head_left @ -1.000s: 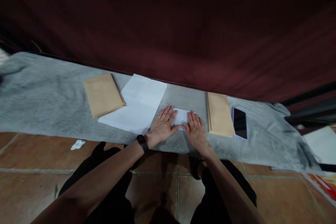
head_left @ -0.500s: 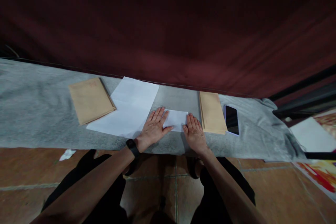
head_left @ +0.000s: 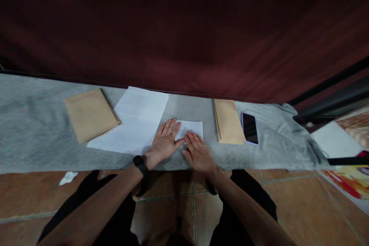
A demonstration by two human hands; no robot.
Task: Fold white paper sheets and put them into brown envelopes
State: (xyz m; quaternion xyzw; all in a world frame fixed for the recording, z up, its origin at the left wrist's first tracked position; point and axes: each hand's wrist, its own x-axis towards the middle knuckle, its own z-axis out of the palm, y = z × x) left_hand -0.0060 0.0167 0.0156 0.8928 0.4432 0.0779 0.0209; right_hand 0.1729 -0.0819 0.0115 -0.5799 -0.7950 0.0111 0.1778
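On grey cloth [head_left: 276, 132], small paper [head_left: 196, 126]; maroon drape [head_left: 184, 57] beyond, tiles [head_left: 294, 203] below.

Dark red drape [head_left: 184, 42], brown tiled floor [head_left: 300, 207]

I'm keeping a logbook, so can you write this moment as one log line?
left hand: touching small white paper | right hand: touching same paper | phone: beside brown stack

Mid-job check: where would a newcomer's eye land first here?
Probably on the large white sheet left of centre, bright against the grey cloth and partly covered by a brown packet. Next, perhaps, the left hand and right hand at a small white paper near the middle, below the dark red fabric filling the top.
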